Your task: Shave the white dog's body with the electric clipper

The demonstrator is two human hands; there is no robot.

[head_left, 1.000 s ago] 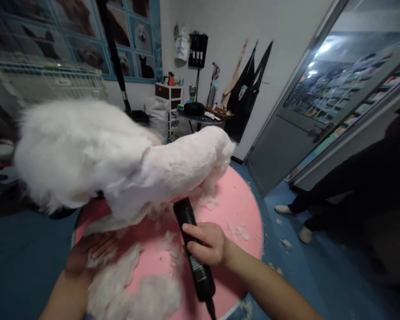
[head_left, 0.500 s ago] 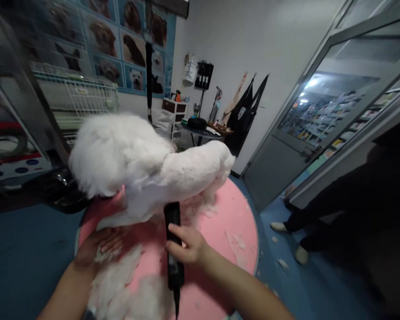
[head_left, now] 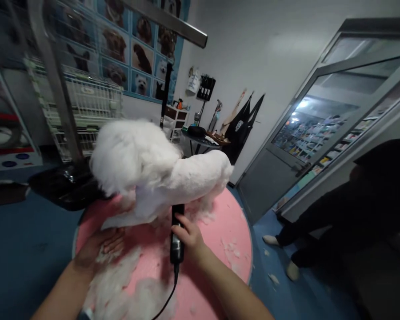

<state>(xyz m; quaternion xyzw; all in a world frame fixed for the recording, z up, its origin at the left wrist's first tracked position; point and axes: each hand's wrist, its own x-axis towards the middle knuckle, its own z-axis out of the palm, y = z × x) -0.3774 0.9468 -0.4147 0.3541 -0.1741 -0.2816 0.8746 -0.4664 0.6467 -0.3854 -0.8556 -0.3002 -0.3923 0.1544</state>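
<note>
A white fluffy dog (head_left: 196,175) stands on a round pink grooming table (head_left: 233,226), its body cut short and its head (head_left: 130,151) still full-coated. My right hand (head_left: 190,235) is wrapped round a black corded hair clipper (head_left: 177,244), which points up under the dog's belly; the dog's body hides the blade. At the table's left, my left hand (head_left: 102,246) is closed at the end of the dog's outstretched front leg (head_left: 130,219). Part of that grip is hidden. Loose white fur (head_left: 116,280) lies in heaps by my left wrist.
A metal grooming arm (head_left: 58,84) with a black tray (head_left: 65,186) rises at the left, its bar overhead. Behind are a wire cage (head_left: 86,100) and a small side table (head_left: 200,138). A person in dark clothes (head_left: 346,209) stands at right near a glazed door (head_left: 276,164).
The clipper and my right hand have moved slightly up and toward the dog's belly. My left hand keeps its place at the leg. The camera view has tilted and shifted a little.
</note>
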